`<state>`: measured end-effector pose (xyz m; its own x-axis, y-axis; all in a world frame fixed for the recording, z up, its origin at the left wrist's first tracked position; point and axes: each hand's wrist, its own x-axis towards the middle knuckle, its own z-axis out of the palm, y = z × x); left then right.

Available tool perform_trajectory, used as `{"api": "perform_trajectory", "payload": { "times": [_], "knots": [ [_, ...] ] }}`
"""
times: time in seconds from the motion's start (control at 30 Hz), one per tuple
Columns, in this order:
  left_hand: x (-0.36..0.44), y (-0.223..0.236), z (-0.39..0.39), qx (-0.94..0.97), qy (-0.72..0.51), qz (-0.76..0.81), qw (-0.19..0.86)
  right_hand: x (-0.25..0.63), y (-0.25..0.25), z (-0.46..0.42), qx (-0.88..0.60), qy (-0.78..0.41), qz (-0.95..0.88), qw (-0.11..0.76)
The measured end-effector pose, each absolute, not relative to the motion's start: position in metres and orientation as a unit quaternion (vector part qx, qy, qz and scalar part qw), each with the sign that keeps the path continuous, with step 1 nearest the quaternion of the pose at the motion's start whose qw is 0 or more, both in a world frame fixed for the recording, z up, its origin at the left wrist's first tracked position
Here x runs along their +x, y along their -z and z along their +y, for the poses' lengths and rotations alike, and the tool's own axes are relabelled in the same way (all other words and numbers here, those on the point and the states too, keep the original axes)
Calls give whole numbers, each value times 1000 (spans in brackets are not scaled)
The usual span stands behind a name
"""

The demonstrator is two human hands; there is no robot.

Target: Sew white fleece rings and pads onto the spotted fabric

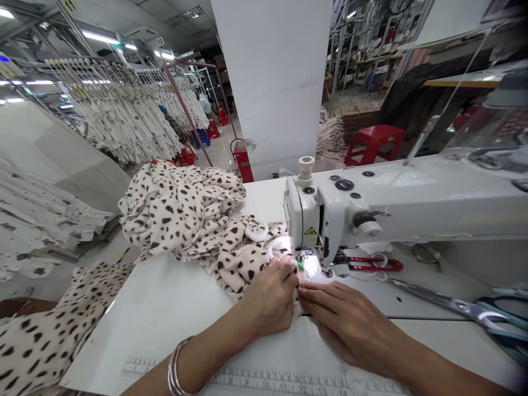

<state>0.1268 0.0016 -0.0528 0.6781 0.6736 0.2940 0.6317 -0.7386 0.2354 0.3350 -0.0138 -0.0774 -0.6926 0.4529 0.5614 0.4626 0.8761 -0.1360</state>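
Note:
Pale pink fabric with dark spots (177, 203) lies heaped on the sewing table (173, 308), and its edge runs to the needle area of a white sewing machine (305, 214). My left hand (270, 297) is closed, its fingers pinching the fabric just left of the presser foot (301, 264). Flat beside it, my right hand (342, 313) has its fingers stretched out, fingertips at the fabric edge in front of the foot. Two white ring-shaped pieces, one a white ring (256, 231), rest on the fabric. The fabric under my fingers is mostly hidden.
Red-handled thread snips (375, 264) lie beneath the machine arm, and large scissors (462, 305) lie to the right. A ruler strip (268, 379) runs along the table's front. Behind stand a white pillar (276, 82), a red stool (375, 143) and racks of hanging garments (119, 121).

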Motion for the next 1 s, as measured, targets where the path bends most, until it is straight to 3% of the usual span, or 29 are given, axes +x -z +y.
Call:
{"api": "perform_trajectory", "payload": {
  "times": [0.63, 0.9, 1.0],
  "knots": [
    [123, 41, -6, 911, -147, 385, 21, 327, 73, -11, -248, -53, -897, 361],
    [133, 64, -93, 857, -63, 510, -39, 328, 66, -17, -252, -88, -905, 332],
    [128, 49, -110, 872, -91, 479, 36, 326, 63, -20, -327, -101, -884, 319]
  ]
}}
